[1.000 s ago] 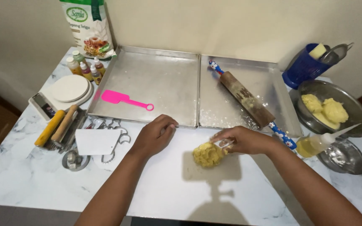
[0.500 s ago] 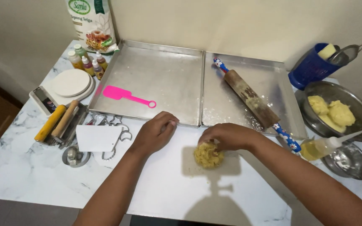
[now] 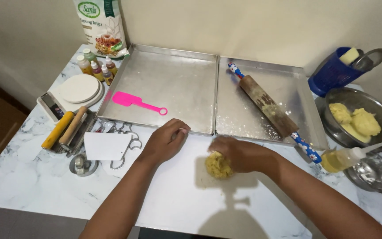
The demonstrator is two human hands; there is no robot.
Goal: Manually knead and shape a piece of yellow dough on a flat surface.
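Observation:
A lump of yellow dough [image 3: 218,166] sits on the white marble counter [image 3: 169,199] in front of me. My right hand [image 3: 240,153] covers its top and right side, fingers curled over it. My left hand [image 3: 166,140] rests loosely curled on the counter to the left, just below the front rim of the left baking tray [image 3: 164,82]; it holds nothing. A rolling pin [image 3: 268,107] with blue patterned handles lies diagonally in the right baking tray [image 3: 288,84].
A pink spatula [image 3: 137,102] lies in the left tray. At the left are a white scraper [image 3: 105,146], metal cutters [image 3: 127,144], a scale [image 3: 74,90], small bottles [image 3: 96,67] and a flour bag [image 3: 105,26]. At the right: a dough bowl [image 3: 359,121], oil bottle [image 3: 345,157], blue container [image 3: 332,71].
My right hand has slid with the dough slightly left and toward me, closing over the lump. My left hand has stayed in place on the counter.

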